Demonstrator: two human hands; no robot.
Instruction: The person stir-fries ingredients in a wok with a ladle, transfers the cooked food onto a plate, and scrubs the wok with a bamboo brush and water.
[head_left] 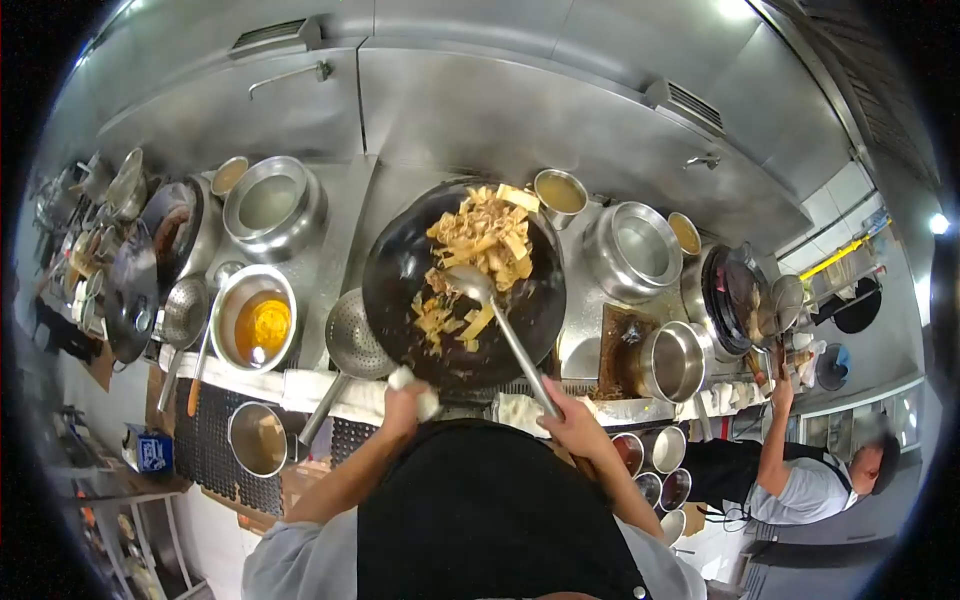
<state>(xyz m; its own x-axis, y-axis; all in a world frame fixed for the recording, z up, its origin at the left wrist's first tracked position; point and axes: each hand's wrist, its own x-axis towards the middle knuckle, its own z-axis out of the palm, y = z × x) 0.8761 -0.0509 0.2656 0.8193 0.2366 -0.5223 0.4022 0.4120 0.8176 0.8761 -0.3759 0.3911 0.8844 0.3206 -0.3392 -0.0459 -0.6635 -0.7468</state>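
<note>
With its forearm angled up from the lower right, the right hand has its fingers wrapped around the handle of a metal ladle, whose rounded bowl touches the glossy food pieces inside the dark, round wok at center. Reaching in from the lower left, the left hand clenches a bunched white cloth at the wok's near edge. Beside the wok's left side lies a perforated steel strainer; bare metal counter shows to the right.
</note>
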